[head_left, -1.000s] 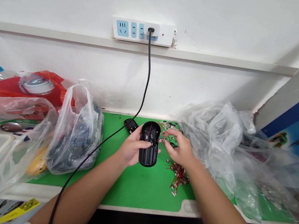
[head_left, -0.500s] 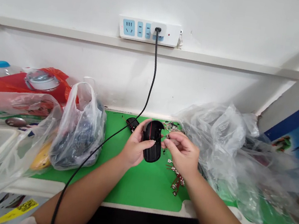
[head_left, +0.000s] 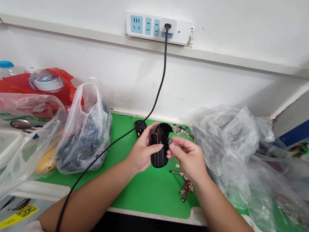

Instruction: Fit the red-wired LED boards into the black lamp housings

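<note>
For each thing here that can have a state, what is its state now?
black plastic shell: open side up, held above the green mat.
left hand: grip closed on the shell.
right hand: fingertips pinched at the shell's edge, on a small part too small to tell.
power strip: one black cable plugged in.
clear bag: open at top, filled.

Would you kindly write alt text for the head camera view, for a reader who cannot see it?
Over a green mat, the left hand holds a black oval plastic housing while the right hand pinches a small metal part against its side. Clear plastic bags flank the mat, and a black cable runs up to a wall power strip.
</note>
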The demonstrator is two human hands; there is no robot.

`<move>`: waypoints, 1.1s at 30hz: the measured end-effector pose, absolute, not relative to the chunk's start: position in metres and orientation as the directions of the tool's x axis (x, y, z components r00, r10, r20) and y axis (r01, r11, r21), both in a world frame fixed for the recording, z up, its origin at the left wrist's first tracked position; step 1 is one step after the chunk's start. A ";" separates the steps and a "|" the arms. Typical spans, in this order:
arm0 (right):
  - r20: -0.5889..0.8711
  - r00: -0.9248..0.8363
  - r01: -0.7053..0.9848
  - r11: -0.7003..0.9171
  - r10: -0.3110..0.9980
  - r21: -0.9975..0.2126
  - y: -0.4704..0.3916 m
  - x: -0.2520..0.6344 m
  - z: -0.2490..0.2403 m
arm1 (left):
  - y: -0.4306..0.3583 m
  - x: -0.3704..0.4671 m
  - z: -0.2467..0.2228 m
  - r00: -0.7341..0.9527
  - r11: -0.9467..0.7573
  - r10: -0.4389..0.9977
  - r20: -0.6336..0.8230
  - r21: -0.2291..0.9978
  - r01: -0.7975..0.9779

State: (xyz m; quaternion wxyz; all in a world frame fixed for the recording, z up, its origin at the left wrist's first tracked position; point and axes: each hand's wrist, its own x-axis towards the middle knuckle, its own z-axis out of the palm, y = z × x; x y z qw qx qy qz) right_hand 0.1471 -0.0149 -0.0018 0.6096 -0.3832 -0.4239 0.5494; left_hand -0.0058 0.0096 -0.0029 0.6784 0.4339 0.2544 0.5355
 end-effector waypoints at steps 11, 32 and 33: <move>0.458 0.172 0.211 0.421 0.872 -0.882 -0.018 0.145 -0.006 | 0.010 -0.006 -0.011 0.295 -0.166 0.911 0.289 0.910 -0.380; 0.773 -0.247 0.594 0.721 0.584 -0.356 -0.014 0.154 -0.008 | 0.006 -0.003 -0.009 0.345 -0.075 0.913 0.219 0.920 -0.384; 0.769 -0.254 0.595 0.722 0.586 -0.353 -0.014 0.154 -0.009 | 0.006 -0.003 -0.010 0.350 -0.069 0.912 0.214 0.921 -0.384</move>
